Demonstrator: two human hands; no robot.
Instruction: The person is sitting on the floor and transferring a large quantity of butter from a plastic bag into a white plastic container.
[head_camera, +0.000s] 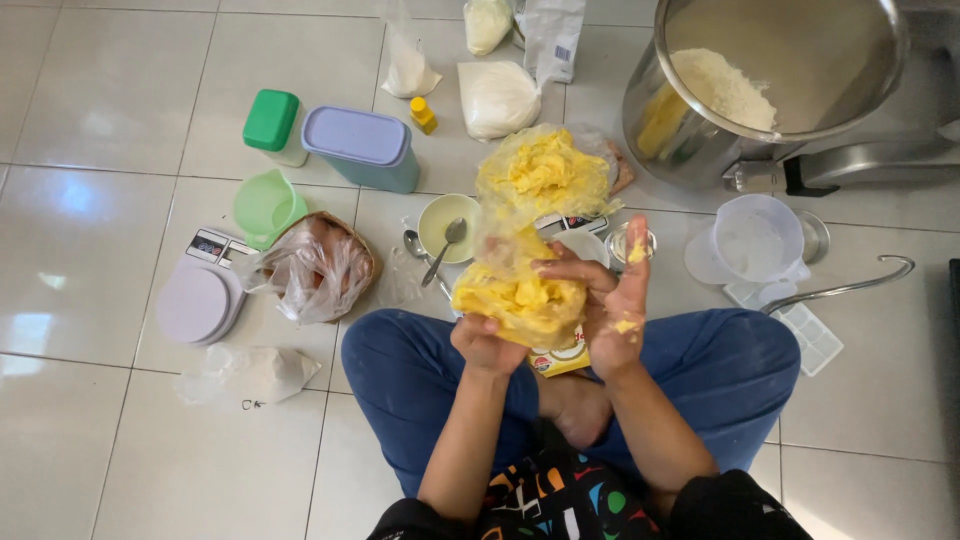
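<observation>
Butter bag (520, 295): clear plastic, part full of soft yellow butter, held above the lap of a person sitting cross-legged on the tiled floor (100, 110). Left hand (487, 345): closed around the bag's lower end from beneath. Right hand (610, 300): fingers spread and flat against the bag's side, smeared with yellow; not closed on it. Second bag (543, 170): just beyond, also holding yellow butter, resting on the floor. Progress, as judged: a good share of butter remains in both bags; the steel bowl (780, 70) at upper right already holds white flour and a yellow mass, so part of the loading looks done. Surroundings: small bowl with spoon (448, 228), clear jug (755, 240), dough hook (850, 288), digital scale (200, 295), lilac-lidded tub (362, 148), green cup (268, 205), green-lidded jar (273, 125), several bags of white powder (497, 98).
</observation>
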